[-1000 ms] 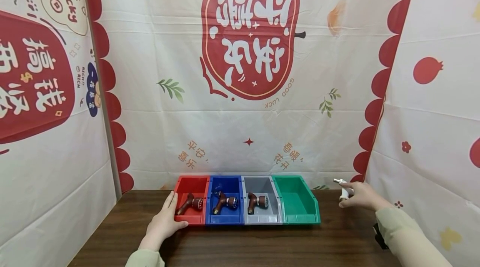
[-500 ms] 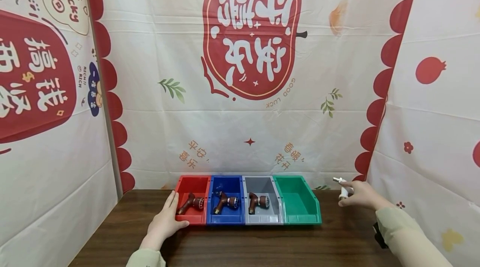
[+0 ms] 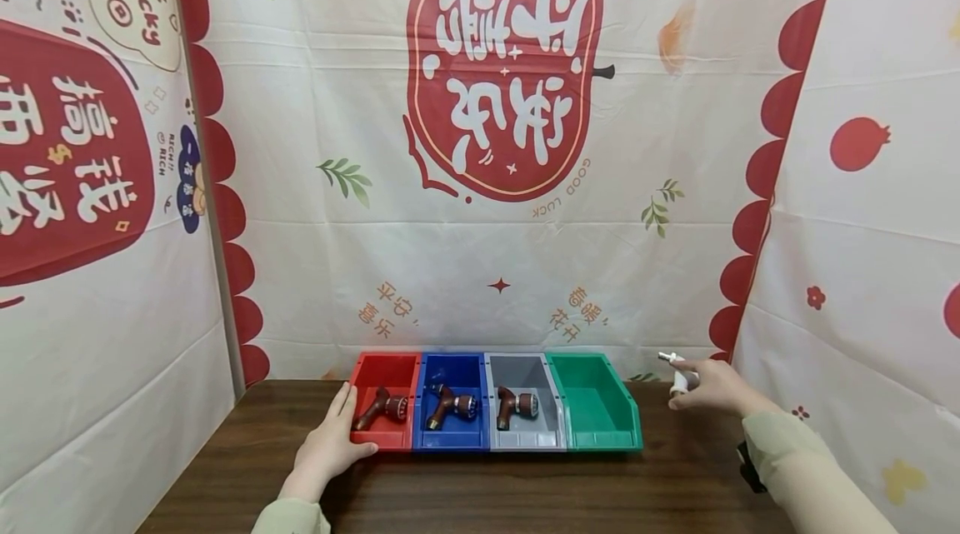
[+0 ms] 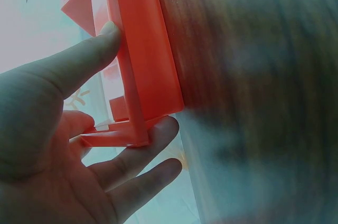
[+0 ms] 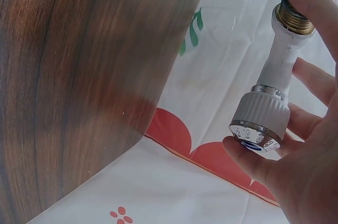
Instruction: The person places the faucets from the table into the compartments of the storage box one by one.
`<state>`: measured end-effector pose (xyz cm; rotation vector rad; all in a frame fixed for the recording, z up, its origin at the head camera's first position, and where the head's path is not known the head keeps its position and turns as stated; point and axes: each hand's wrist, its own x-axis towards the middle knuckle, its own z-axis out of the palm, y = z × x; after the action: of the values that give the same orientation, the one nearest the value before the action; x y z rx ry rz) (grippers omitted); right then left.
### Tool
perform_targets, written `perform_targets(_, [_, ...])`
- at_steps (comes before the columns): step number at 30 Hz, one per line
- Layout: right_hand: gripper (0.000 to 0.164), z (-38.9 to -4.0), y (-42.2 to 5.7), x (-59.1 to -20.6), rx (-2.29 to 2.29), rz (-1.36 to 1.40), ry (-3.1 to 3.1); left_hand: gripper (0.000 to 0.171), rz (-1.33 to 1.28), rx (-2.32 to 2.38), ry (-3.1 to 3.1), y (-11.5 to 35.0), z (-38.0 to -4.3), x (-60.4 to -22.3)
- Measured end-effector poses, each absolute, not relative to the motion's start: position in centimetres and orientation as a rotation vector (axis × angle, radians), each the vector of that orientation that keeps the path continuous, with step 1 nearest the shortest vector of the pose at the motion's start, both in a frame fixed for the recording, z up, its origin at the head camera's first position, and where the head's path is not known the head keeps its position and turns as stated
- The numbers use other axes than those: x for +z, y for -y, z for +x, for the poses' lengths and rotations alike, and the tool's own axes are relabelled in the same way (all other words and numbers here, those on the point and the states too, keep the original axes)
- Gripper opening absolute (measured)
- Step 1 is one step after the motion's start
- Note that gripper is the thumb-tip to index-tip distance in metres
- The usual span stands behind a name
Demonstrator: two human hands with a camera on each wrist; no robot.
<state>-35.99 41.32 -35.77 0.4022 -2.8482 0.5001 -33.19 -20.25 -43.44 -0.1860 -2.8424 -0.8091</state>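
Note:
My right hand point(image 3: 716, 388) holds a white tap point(image 5: 272, 76) beyond the green bin's right side. Its threaded brass end point(image 5: 293, 19) lies by one fingertip, and another digit presses the chrome-ringed, ribbed knob point(image 5: 261, 113). On the left, my left hand point(image 3: 330, 436) holds the front left corner of the red bin point(image 4: 148, 49), thumb point(image 4: 108, 39) on its front lip and fingers along the side wall. One brown tap point(image 3: 382, 408) lies in the red bin, another brown tap point(image 3: 452, 406) in the blue bin point(image 3: 453, 439), and a third brown tap point(image 3: 516, 406) in the grey bin point(image 3: 528, 439).
The green bin point(image 3: 596, 413) ends the joined row of bins on the right, with no tap in it. The row stands toward the back of a dark wooden table point(image 3: 525, 492). Printed cloth point(image 3: 480, 259) hangs behind and at both sides.
My right hand has moved slightly left with the white tap, toward the green bin. My left hand keeps its place on the red bin.

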Motion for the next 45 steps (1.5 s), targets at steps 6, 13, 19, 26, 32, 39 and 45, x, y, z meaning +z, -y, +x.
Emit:
perform_targets(6, [0.082, -36.2, -41.1, -36.0, 0.474, 0.393, 2.838, 0.103, -0.193, -0.805, 2.834, 20.2, -33.2, -43.5])
perform_targets(13, [0.081, -36.5, -41.0, -35.8, 0.451, 0.418, 2.829, 0.102, -0.199, -0.808, 2.833, 20.2, -33.1, -43.4])
perform_targets(19, [0.082, -36.6, -40.8, -35.4, 0.455, 0.428, 2.831, 0.103, -0.194, -0.812, 2.84, 20.2, -33.2, -43.2])
perform_targets(26, [0.082, -36.7, -40.8, -35.4, 0.435, 0.433, 2.814, 0.103, -0.196, -0.802, 2.833, 20.2, -33.2, -43.3])
perform_targets(32, [0.082, -36.6, -40.7, -35.3, 0.433, 0.451, 2.806, 0.102, -0.201, -0.804, 2.829, 20.2, -33.1, -43.4])
perform_targets(39, [0.08, -36.4, -40.4, -35.0, 0.448, 0.448, 2.814, 0.103, -0.204, -0.801, 2.831, 20.2, -33.1, -43.4])
perform_targets(45, [0.08, -36.4, -40.2, -34.9, 0.446, 0.451, 2.816, 0.103, -0.205, -0.799, 2.831, 20.3, -33.1, -43.5])
